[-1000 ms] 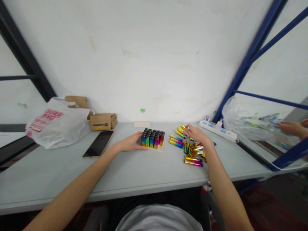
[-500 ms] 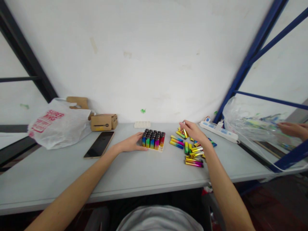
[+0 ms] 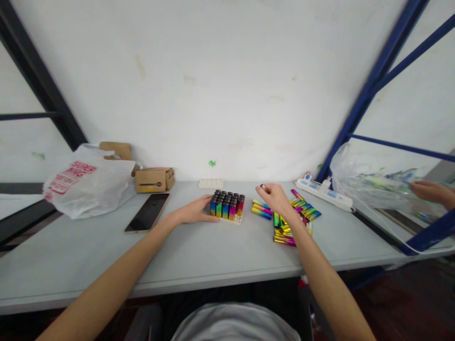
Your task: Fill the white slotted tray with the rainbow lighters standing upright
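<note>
Several rainbow metallic lighters [image 3: 223, 208] with black tops stand upright in rows in a pale tray [image 3: 238, 220]. At the tray's left side is my left hand [image 3: 195, 210], its thumb along the front and its fingers behind, gripping that end. My right hand [image 3: 273, 195] is closed around a lighter [image 3: 263, 187]; only the lighter's end shows past the fingers. It hovers over the left part of a loose pile of shiny lighters [image 3: 284, 227] lying on the table, some hidden under my forearm.
Against the wall lies a second pale tray [image 3: 211, 183]. To the left are a phone [image 3: 148, 213], a cardboard box [image 3: 154, 180] and a white plastic bag [image 3: 88, 182]. A power strip [image 3: 325, 193] runs along the right. Beyond the blue frame, another person's hand [image 3: 432, 192] touches clear plastic.
My right hand has moved left from the pile toward the standing lighters, carrying a lighter. My left hand has stayed at the tray.
</note>
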`<control>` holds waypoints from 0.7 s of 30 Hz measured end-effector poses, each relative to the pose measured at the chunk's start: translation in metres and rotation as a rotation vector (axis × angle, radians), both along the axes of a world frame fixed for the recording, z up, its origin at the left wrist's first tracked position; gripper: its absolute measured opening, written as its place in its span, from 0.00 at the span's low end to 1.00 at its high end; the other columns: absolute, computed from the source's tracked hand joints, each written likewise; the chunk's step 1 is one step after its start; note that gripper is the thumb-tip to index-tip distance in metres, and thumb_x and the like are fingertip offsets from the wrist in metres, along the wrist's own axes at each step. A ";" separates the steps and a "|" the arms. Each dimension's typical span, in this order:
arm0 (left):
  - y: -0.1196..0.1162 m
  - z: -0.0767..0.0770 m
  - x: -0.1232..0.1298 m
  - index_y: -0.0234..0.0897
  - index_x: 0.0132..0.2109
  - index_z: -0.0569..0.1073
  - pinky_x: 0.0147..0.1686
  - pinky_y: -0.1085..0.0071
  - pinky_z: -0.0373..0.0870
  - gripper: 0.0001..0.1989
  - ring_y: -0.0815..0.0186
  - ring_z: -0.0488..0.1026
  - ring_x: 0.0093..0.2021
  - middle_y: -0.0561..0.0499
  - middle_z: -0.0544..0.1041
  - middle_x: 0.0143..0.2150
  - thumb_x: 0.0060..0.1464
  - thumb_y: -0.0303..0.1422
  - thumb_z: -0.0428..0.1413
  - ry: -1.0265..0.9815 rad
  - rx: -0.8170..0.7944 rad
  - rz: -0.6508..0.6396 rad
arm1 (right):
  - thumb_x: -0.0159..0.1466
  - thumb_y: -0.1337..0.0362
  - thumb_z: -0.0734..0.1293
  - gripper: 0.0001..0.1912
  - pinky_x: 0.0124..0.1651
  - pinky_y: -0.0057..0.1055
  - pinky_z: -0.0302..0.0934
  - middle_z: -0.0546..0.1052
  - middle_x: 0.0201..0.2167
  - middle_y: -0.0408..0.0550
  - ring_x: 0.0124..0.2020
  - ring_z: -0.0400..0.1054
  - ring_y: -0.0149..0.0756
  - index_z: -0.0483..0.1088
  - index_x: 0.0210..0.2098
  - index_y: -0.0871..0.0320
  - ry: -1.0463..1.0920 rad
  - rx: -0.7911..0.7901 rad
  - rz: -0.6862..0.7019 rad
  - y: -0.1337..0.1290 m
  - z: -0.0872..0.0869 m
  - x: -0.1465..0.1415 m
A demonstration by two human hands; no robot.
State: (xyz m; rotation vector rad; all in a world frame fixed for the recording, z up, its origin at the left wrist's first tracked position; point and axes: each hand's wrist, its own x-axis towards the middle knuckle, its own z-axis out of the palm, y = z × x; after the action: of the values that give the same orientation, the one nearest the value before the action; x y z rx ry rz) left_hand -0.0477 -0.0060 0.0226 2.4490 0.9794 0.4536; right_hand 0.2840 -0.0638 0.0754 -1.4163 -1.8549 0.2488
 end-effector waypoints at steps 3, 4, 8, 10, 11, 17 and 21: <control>0.001 -0.001 0.000 0.35 0.69 0.70 0.73 0.53 0.61 0.46 0.43 0.69 0.70 0.38 0.70 0.72 0.53 0.58 0.67 0.005 0.011 -0.001 | 0.65 0.55 0.60 0.20 0.30 0.33 0.39 0.50 0.19 0.37 0.23 0.46 0.29 0.48 0.21 0.52 -0.050 0.013 0.048 -0.002 -0.001 -0.003; 0.001 -0.001 0.000 0.36 0.69 0.70 0.73 0.53 0.61 0.45 0.43 0.69 0.70 0.38 0.70 0.72 0.53 0.58 0.67 0.005 0.015 -0.006 | 0.64 0.57 0.60 0.19 0.30 0.33 0.40 0.51 0.18 0.37 0.23 0.47 0.29 0.49 0.21 0.53 -0.073 0.015 0.074 -0.003 -0.001 -0.004; 0.002 -0.001 0.000 0.36 0.70 0.70 0.73 0.53 0.62 0.45 0.43 0.69 0.70 0.38 0.70 0.72 0.54 0.57 0.67 -0.004 0.031 -0.022 | 0.68 0.56 0.60 0.19 0.31 0.32 0.42 0.55 0.18 0.37 0.23 0.50 0.30 0.53 0.23 0.53 -0.167 -0.005 0.114 -0.005 0.001 -0.008; 0.002 -0.002 0.000 0.35 0.70 0.69 0.74 0.53 0.61 0.46 0.43 0.68 0.70 0.37 0.69 0.72 0.54 0.57 0.67 -0.001 0.029 -0.018 | 0.72 0.52 0.59 0.21 0.32 0.32 0.43 0.58 0.19 0.37 0.24 0.53 0.32 0.55 0.25 0.53 -0.197 -0.024 0.137 -0.005 0.001 -0.010; 0.002 -0.002 0.000 0.35 0.70 0.69 0.74 0.53 0.61 0.46 0.43 0.68 0.70 0.37 0.69 0.73 0.54 0.58 0.67 0.000 0.028 -0.019 | 0.73 0.50 0.59 0.22 0.33 0.31 0.45 0.60 0.20 0.37 0.25 0.55 0.32 0.56 0.26 0.53 -0.207 -0.034 0.156 -0.005 0.000 -0.010; 0.003 -0.003 -0.001 0.38 0.71 0.69 0.74 0.54 0.60 0.46 0.45 0.68 0.71 0.39 0.70 0.72 0.54 0.59 0.67 -0.015 0.037 -0.034 | 0.77 0.49 0.56 0.20 0.37 0.30 0.54 0.73 0.27 0.41 0.29 0.66 0.35 0.65 0.35 0.53 -0.189 -0.101 0.273 -0.006 0.004 -0.004; 0.004 -0.004 -0.001 0.38 0.70 0.70 0.74 0.54 0.60 0.45 0.44 0.68 0.71 0.40 0.69 0.73 0.54 0.58 0.67 -0.005 0.025 -0.019 | 0.77 0.46 0.57 0.24 0.38 0.29 0.55 0.75 0.28 0.43 0.31 0.66 0.35 0.65 0.30 0.54 -0.231 -0.065 0.309 -0.009 0.010 -0.001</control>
State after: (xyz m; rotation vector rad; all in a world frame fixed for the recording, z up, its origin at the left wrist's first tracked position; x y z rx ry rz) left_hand -0.0486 -0.0024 0.0183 2.4764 0.9525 0.4681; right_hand 0.2831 -0.0732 0.0857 -1.2376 -2.2761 0.3113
